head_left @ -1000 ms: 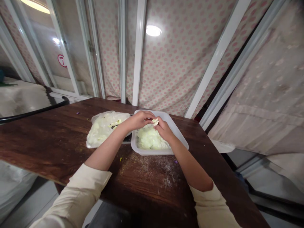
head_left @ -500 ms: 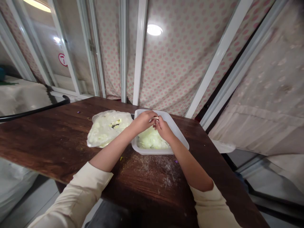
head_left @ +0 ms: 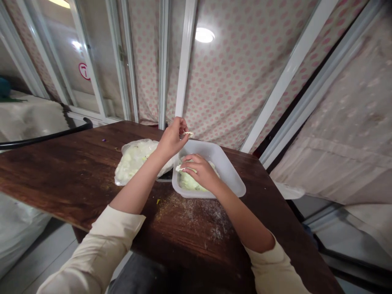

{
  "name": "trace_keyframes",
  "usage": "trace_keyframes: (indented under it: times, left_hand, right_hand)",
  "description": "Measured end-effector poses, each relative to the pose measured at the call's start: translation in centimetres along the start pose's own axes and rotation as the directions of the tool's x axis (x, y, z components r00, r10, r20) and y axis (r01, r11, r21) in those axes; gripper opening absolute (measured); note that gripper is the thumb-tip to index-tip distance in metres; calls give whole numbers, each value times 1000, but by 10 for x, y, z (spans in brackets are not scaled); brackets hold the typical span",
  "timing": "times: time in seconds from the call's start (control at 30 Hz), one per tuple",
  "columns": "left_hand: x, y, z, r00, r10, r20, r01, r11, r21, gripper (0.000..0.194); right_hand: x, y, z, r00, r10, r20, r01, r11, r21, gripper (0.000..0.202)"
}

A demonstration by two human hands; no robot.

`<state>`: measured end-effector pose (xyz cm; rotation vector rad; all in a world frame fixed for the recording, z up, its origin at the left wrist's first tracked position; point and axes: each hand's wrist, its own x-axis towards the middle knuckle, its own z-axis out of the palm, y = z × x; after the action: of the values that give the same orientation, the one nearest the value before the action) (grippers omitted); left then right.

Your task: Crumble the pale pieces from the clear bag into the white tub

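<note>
My left hand (head_left: 174, 138) is raised above the far left corner of a white plastic tub (head_left: 230, 173). Its fingertips pinch a small, slim off-white piece (head_left: 189, 134), too small to name. Lower, inside the tub's left part, my right hand (head_left: 200, 170) grips another small off-white piece (head_left: 179, 168) between thumb and fingers. Beneath it lies a heap of pale greenish-white bits (head_left: 191, 183), partly covered by the hand. Left of the tub sits a clear plastic bag (head_left: 130, 163) with similar pale pieces, partly behind my left forearm.
Both tub and bag stand on a dark wooden table (head_left: 76, 175). White powder and crumbs (head_left: 211, 218) are scattered in front of the tub. Behind the table rise framed glass panels with a pink-dotted curtain (head_left: 232, 81). A black curved rail (head_left: 61, 134) is at the left.
My hands were together over the tub and have moved apart. The left went up and left with a small piece; the right came down and left into the tub, holding another.
</note>
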<state>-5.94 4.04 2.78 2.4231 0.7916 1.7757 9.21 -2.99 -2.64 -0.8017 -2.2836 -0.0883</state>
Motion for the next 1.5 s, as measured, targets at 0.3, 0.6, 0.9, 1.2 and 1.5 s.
trace_keyframes:
  times: [0.3, 0.6, 0.9, 1.2, 1.5]
  left_hand:
    - [-3, 0, 7, 994, 107, -21, -107, 994, 5, 27]
    - [-7, 16, 12, 996, -39, 78, 44, 997, -66, 29]
    - [-12, 41, 24, 971, -196, 139, 228, 934, -276, 27]
    - [-11, 52, 22, 967, -119, 223, 178, 947, -267, 13]
    - [-12, 54, 20, 954, 80, 289, 6, 959, -285, 28]
  right_hand:
    - [-2, -14, 31, 976, 117, 185, -99, 990, -102, 23]
    - [-1, -16, 28, 948, 318, 17, -317, 948, -32, 14]
    - [-5, 11, -15, 781, 383, -493, -344, 923, 173, 23]
    - [-4, 10, -48, 911, 127, -392, -156, 987, -44, 28]
    - [-8, 14, -59, 928, 294, -227, -239, 940, 243, 38]
